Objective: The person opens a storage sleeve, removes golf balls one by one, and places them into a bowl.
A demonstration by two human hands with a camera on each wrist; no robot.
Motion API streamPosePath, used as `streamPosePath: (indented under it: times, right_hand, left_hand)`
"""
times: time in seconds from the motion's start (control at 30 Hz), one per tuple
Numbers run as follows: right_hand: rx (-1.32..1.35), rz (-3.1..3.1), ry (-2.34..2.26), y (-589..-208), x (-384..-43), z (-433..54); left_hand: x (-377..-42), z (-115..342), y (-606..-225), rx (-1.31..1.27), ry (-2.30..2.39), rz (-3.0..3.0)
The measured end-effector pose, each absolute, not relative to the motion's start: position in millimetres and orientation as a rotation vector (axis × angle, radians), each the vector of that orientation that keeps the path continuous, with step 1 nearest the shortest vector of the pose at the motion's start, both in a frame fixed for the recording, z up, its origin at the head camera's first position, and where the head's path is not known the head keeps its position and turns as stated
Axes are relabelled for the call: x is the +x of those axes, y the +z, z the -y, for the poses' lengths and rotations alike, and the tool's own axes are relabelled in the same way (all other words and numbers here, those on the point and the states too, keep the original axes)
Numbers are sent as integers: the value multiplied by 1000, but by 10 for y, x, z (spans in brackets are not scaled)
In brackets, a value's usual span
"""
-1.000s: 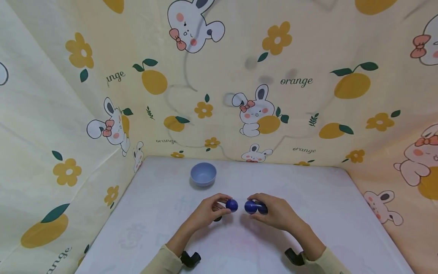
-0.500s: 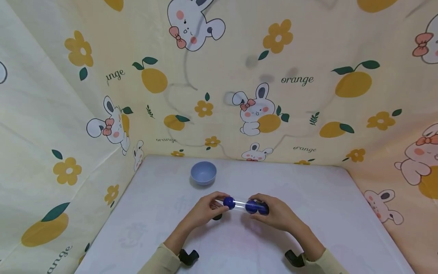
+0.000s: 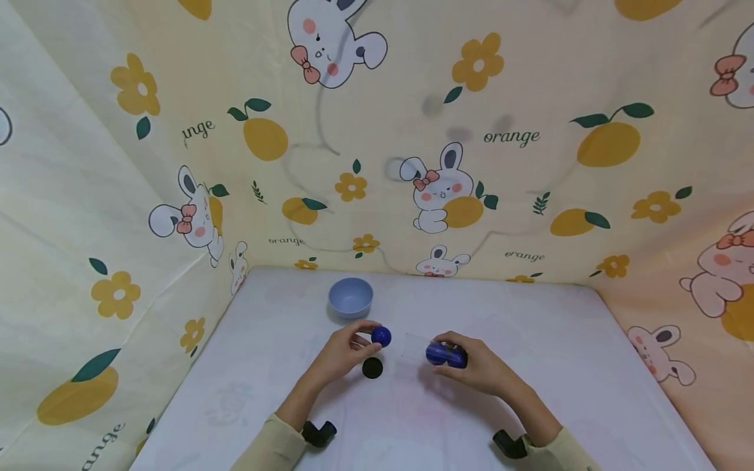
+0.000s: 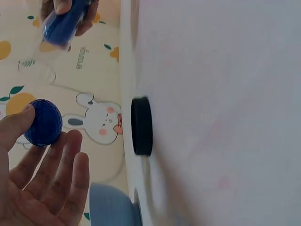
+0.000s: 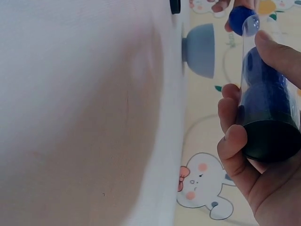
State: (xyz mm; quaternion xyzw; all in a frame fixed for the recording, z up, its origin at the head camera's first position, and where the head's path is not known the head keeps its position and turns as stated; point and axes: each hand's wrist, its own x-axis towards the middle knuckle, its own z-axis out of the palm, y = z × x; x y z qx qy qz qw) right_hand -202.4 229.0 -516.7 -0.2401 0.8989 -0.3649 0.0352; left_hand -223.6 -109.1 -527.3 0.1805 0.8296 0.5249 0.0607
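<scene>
A dimpled blue golf ball (image 3: pixel 381 336) is pinched between the thumb and fingertips of my left hand (image 3: pixel 341 350), above the table. My right hand (image 3: pixel 480 363) grips a clear plastic tube (image 3: pixel 413 347), tilted nearly level, its see-through end pointing left toward the ball. Inside the tube, two blue balls (image 5: pixel 263 96) sit one behind the other against its black base (image 5: pixel 272 140), as the right wrist view shows. A gap separates the held ball from the tube's end in the head view. Just below my left hand, a round black cap (image 3: pixel 372 367) lies on the table.
A light blue bowl (image 3: pixel 350 314) stands toward the back of the white-covered table (image 3: pixel 283 373), beyond my left hand. Behind and along both sides hangs a cream curtain (image 3: pixel 389 118) printed with rabbits and oranges.
My left hand has moved left and away from the tube with the golf ball, uncovering the black cap. The right hand has stayed almost still, holding the tube.
</scene>
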Motion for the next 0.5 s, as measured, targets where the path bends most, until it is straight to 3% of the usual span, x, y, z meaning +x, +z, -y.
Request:
streamPosePath:
  times: [0.5]
  right_hand:
    - [-747,-2764,-1115,-5145,-2013,-2293]
  left_hand:
    - [-2433,1316,-5208,430,1621,-2665]
